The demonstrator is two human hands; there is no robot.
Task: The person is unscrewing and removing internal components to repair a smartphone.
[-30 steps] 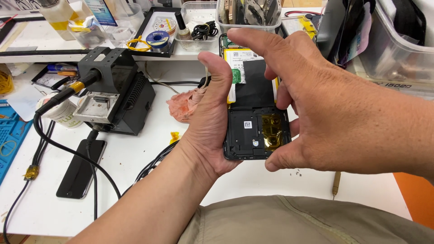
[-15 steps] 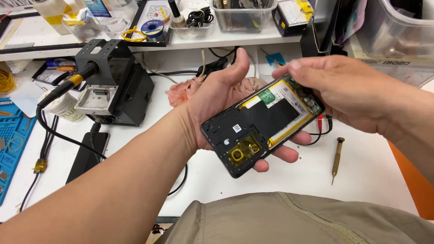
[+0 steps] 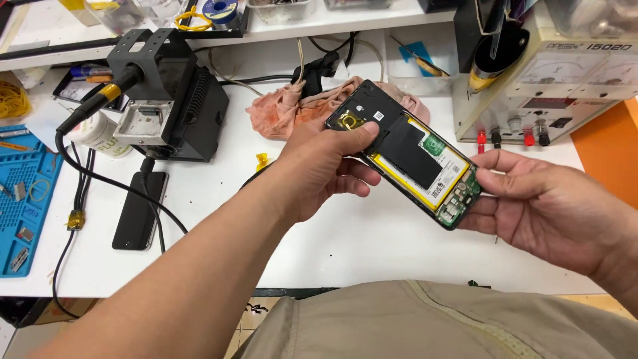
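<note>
Both hands grip the opened phone (image 3: 409,156) mid-frame: left hand (image 3: 325,169) pinches its upper-left end, right hand (image 3: 538,203) its lower-right, long axis diagonal.

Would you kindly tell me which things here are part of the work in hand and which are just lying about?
In hand:
left hand
right hand
opened phone, held between both

Lying about:
black phone on the table
soldering station
pink cloth
blue mat
power supply

small white label (image 3: 379,116) and green sticker (image 3: 433,145) on opened phone (image 3: 405,153), dark phone screen (image 3: 138,211) lying on table (image 3: 345,239)
</note>
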